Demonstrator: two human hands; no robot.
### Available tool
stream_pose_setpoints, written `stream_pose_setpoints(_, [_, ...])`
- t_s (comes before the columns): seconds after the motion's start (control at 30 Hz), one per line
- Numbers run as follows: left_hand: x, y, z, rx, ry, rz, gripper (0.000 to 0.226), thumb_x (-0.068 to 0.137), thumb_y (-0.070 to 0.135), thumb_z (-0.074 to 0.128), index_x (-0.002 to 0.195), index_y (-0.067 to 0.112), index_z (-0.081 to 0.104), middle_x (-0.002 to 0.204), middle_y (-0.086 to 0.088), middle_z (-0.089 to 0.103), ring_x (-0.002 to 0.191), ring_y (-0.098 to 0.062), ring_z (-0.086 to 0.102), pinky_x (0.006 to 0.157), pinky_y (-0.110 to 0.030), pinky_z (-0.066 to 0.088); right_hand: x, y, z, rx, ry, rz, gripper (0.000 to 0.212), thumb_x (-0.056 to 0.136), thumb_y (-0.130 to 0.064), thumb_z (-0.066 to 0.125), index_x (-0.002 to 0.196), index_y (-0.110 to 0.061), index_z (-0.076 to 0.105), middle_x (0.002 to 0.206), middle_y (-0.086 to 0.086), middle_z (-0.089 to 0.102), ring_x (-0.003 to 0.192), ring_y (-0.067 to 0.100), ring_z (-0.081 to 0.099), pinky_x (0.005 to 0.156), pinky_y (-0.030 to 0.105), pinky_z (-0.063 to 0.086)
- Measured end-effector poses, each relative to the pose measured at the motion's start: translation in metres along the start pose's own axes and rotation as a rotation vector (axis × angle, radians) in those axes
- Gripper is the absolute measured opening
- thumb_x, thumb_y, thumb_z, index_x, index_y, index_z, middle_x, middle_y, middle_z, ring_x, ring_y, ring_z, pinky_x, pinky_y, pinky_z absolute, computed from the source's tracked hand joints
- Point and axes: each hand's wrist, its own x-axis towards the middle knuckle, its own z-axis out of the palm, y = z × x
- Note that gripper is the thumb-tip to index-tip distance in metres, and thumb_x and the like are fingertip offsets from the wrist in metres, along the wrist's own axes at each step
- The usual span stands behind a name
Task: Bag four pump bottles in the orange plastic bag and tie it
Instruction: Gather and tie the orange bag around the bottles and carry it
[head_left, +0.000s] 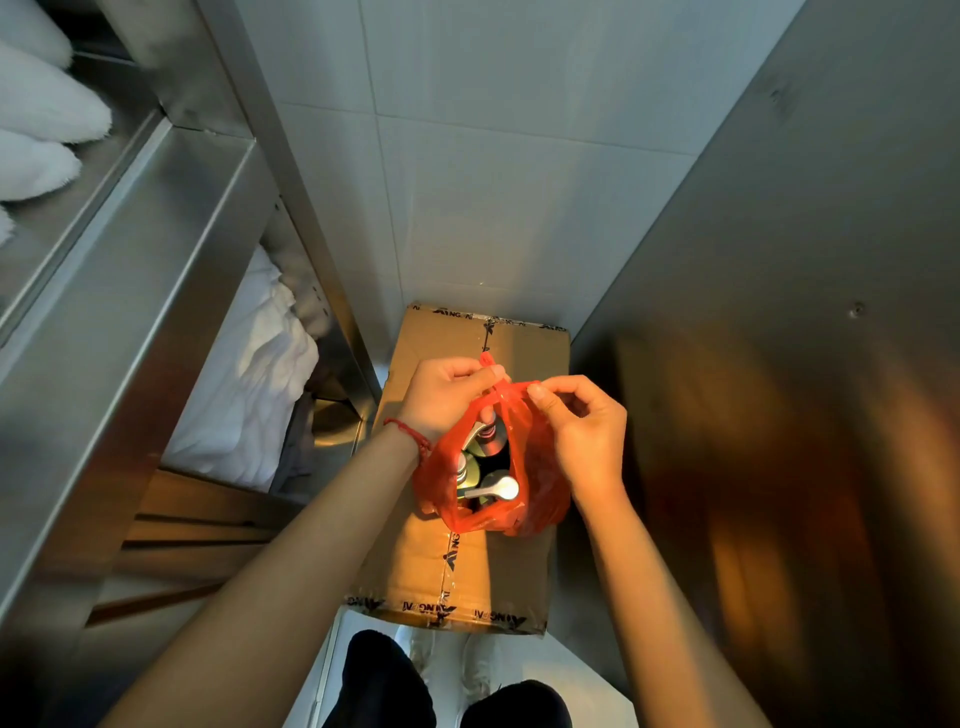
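Note:
The orange plastic bag (537, 470) stands on a taped cardboard box (415, 566), its mouth still gaping. Inside it I see the silver pump heads of the pump bottles (493, 488), packed close together; their bodies are hidden by the bag. My left hand (444, 392) pinches one handle of the bag at the far rim, with the handle's tip sticking up above my fingers. My right hand (584, 428) pinches the other handle right beside it. The two handles meet between my thumbs.
A steel shelf unit (130, 260) rises on the left with white folded towels (249, 379) on its shelves. A steel panel (779, 312) walls the right side. A tiled wall (493, 182) stands behind the box. My dark trouser legs (384, 680) show below.

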Motion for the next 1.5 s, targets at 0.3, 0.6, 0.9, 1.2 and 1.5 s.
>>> stream_pose_setpoints(0.3, [0.002,-0.001,-0.005,-0.194,-0.002,-0.139,0.011,0.085,0.009,0.058,0.083,0.003,0.068,0.064,-0.006,0.068,0.05,-0.009,0.064,0.051,-0.019,0.054,-0.012,0.002,0.011,-0.046,-0.15,-0.08,0.005,0.072,-0.006,0.074,0.073,-0.01,0.071,0.074,0.003,0.066,0.071,0.008,0.06,0.071,0.02,0.048])
stream_pose_setpoints(0.6, [-0.001,0.002,-0.008,-0.005,-0.026,0.035,0.012,0.083,0.006,0.061,0.075,0.009,0.069,0.045,0.01,0.065,0.043,0.001,0.057,0.046,-0.011,0.047,-0.003,0.011,0.011,-0.172,-0.259,0.097,0.014,0.068,-0.026,0.079,0.078,-0.022,0.07,0.081,0.003,0.071,0.08,0.018,0.065,0.079,0.04,0.053])
stream_pose_setpoints(0.9, [-0.005,-0.013,0.001,0.027,0.047,0.205,0.016,0.076,-0.005,0.064,0.082,0.009,0.07,0.051,0.018,0.067,0.052,0.004,0.061,0.052,-0.007,0.048,-0.004,0.009,0.017,-0.145,-0.13,0.183,0.029,0.079,-0.015,0.068,0.051,-0.008,0.06,0.049,-0.001,0.052,0.052,0.009,0.046,0.055,0.032,0.039])
stream_pose_setpoints(1.2, [-0.01,-0.02,0.006,0.029,0.086,0.308,0.025,0.074,-0.004,0.067,0.069,0.021,0.071,0.058,0.023,0.068,0.063,0.006,0.064,0.058,-0.006,0.047,-0.007,0.001,0.021,0.171,-0.04,0.502,0.02,0.077,-0.008,0.056,0.06,-0.015,0.066,0.068,0.008,0.066,0.071,0.023,0.063,0.069,0.033,0.05])
stream_pose_setpoints(1.5, [-0.014,-0.022,0.007,0.014,0.126,0.285,0.016,0.075,-0.001,0.067,0.078,0.015,0.071,0.062,0.016,0.068,0.064,0.002,0.065,0.058,-0.007,0.047,-0.01,-0.001,0.014,0.335,-0.07,0.557,0.016,0.076,-0.02,0.072,0.061,-0.014,0.073,0.063,0.004,0.073,0.06,0.017,0.07,0.052,0.022,0.054])
